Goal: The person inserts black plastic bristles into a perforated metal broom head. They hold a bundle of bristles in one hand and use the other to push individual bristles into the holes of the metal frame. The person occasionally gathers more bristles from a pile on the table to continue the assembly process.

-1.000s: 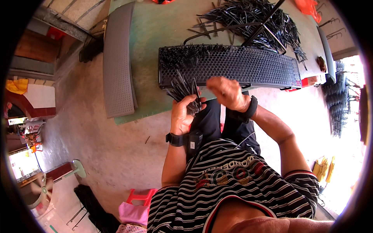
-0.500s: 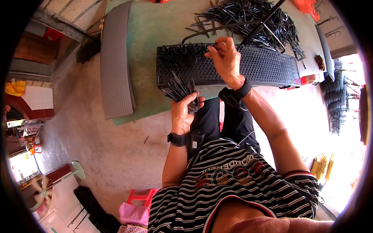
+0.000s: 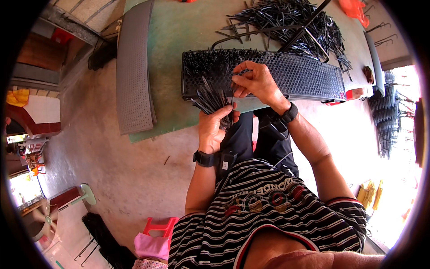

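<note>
My left hand (image 3: 211,131) is closed around a fanned bundle of thin black strips (image 3: 209,97), close to the table's front edge. My right hand (image 3: 260,83) pinches one black strip (image 3: 233,91) beside that bundle, thumb and fingertips together. Behind both hands lies a long black panel (image 3: 300,74) full of small holes, part of a black metal frame. Dense tufts of black strips (image 3: 210,58) stick up from its left end and along the far edge. Holes farther right show no strips.
A large loose pile of black strips (image 3: 286,22) covers the far side of the green table (image 3: 168,71). Black frame bars (image 3: 303,28) rise above the panel. Grey perforated sheets (image 3: 134,80) lie at the table's left. A red stool (image 3: 159,227) stands on the floor at lower left.
My right hand has drawn back from the panel's far rows toward the bundle, where it now pinches a strip. My left hand stays nearly in place with its bundle.
</note>
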`<state>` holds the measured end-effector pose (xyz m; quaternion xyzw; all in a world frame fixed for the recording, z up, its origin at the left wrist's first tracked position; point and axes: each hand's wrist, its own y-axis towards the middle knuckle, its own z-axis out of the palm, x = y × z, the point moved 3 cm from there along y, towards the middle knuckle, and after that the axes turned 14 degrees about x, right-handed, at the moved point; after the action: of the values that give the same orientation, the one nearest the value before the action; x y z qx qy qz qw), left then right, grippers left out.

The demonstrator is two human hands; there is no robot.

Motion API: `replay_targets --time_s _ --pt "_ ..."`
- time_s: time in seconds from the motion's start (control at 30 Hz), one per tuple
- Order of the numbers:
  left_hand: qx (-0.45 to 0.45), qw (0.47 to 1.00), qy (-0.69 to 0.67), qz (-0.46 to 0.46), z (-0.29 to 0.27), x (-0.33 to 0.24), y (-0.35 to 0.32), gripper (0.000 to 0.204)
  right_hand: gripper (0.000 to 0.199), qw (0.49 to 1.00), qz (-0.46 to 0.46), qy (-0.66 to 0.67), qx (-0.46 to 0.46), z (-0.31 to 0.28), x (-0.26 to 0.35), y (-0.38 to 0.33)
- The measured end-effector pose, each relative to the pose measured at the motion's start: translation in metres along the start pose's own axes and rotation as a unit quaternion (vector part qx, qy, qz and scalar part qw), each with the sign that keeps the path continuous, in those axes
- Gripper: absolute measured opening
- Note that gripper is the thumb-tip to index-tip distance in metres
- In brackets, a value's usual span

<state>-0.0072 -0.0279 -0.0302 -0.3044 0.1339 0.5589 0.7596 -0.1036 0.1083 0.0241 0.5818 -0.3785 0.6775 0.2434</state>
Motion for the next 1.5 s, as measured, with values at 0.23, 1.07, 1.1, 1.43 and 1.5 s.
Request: replay_targets --time_s 0.23,1.07,1.1,1.43,1.5 --pt "-0.036 0.998 0.054 -0.014 0.004 -0.002 0.000 0.021 0.017 0.993 -0.063 0.011 -0.096 -0.008 -0.005 0.001" --pt "0.026 0.999 0.044 -0.017 0.003 0.000 -0.005 0.018 0.016 0.993 -0.030 -0.011 -0.118 -0.009 -0.013 0.003" --pt "0.027 0.998 0.051 -0.015 0.003 0.000 -0.005 0.018 0.016 0.992 -0.031 -0.008 -0.119 -0.010 -0.015 0.003" --pt "0.018 0.989 0.148 0.015 0.005 -0.006 -0.008 0.017 0.020 0.994 0.005 -0.010 -0.106 -0.010 -0.014 -0.001" --pt "0.002 0.990 0.140 0.012 0.005 -0.008 -0.008 0.016 0.019 0.994 0.013 0.034 -0.105 -0.013 -0.018 0.001"
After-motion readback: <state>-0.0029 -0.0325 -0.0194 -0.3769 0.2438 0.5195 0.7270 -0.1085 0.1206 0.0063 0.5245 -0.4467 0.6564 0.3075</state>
